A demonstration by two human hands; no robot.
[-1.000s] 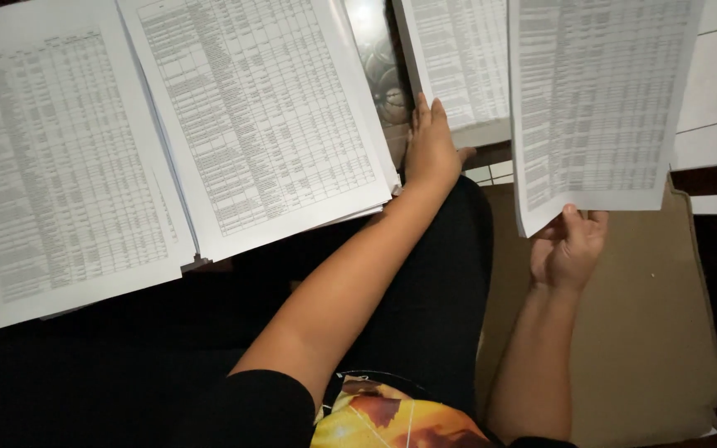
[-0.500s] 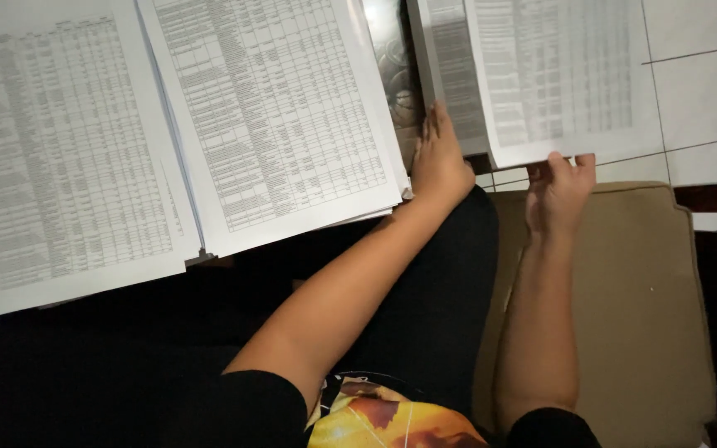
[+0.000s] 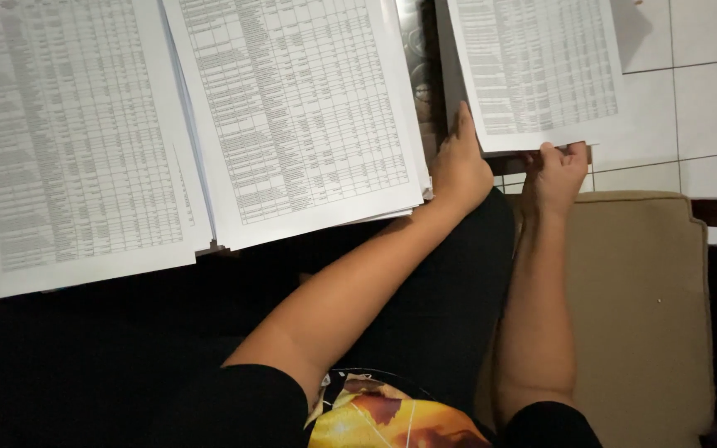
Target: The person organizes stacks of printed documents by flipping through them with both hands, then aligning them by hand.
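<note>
since half a second ago i see the printed sheet (image 3: 537, 70) has come down flatter onto the pile at two o'clock, and the right hand (image 3: 556, 172) has slid in closer to the left hand (image 3: 460, 162). two big paper stacks (image 3: 192, 124) fill ten to twelve o'clock. the tan cushion (image 3: 641, 307) sits at four. right thumb and fingers pinch the sheet's lower edge; left hand lies flat and spread, fingers against the pile's side.

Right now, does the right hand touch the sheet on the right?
Touching: the head view shows the right hand fingertips gripping the bottom edge of the right sheet.
</note>
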